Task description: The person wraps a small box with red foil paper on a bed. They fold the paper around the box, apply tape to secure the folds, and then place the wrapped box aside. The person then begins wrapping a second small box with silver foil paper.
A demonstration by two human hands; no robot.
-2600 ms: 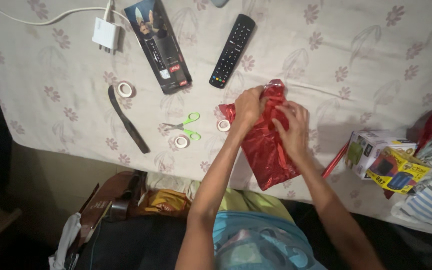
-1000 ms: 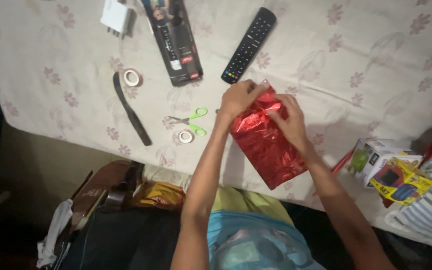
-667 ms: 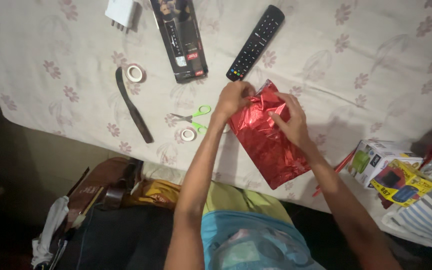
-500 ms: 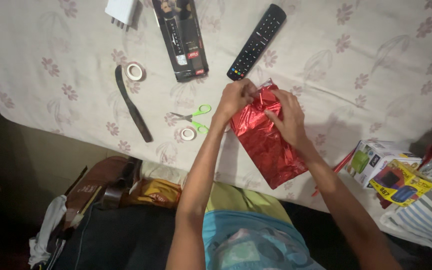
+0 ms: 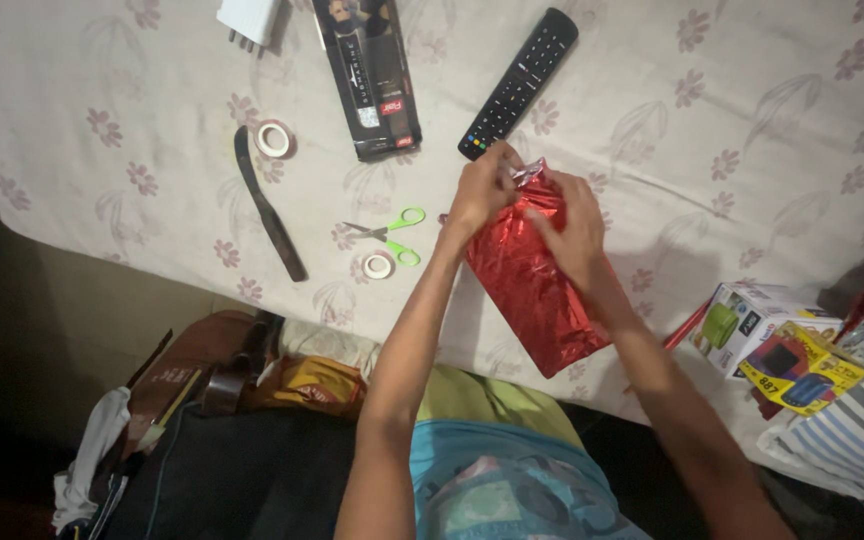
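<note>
Two hands folding the top of one red foil-wrapped parcel (image 5: 537,290) on the flowered tablecloth (image 5: 712,130).

The left hand (image 5: 482,190) pinches its far end shut; the right hand (image 5: 577,230) curls over the foil, pressing it. Beyond: one pair of green scissors (image 5: 385,232), two tape rolls (image 5: 378,266) (image 5: 274,138) (both small, white), one black remote (image 5: 518,82).

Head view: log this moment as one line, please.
left hand: pinching top fold of red foil parcel | right hand: pressing parcel onto floral tablecloth | nearby: green scissors, tape roll, remote
</note>
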